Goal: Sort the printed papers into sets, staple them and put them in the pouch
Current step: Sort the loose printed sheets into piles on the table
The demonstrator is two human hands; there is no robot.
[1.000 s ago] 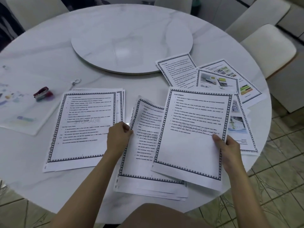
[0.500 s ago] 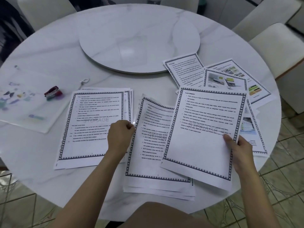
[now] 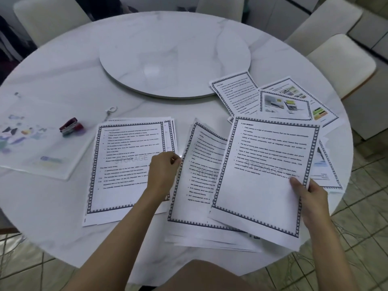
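Observation:
My right hand (image 3: 310,197) pinches the right edge of a bordered text sheet (image 3: 260,181), held slightly raised over the table's near right side. My left hand (image 3: 162,172) pinches the left edge of the top sheet of the middle pile (image 3: 195,185), which bows upward. A neat stack of bordered pages (image 3: 126,162) lies left of that hand. More sheets with colour pictures (image 3: 283,99) are fanned out at the right. A red stapler (image 3: 70,126) lies at the left, beside the translucent printed pouch (image 3: 31,143).
The round white marble table (image 3: 63,70) carries a turntable disc (image 3: 174,59) in its middle. A small white ring clip (image 3: 110,111) lies near the stapler. Pale chairs (image 3: 344,59) stand around the far side and right. Tiled floor shows below the near edge.
The view has shifted a little, so the table contents sit further right. Both hands keep their hold on their sheets; the middle sheet's left edge has lifted slightly.

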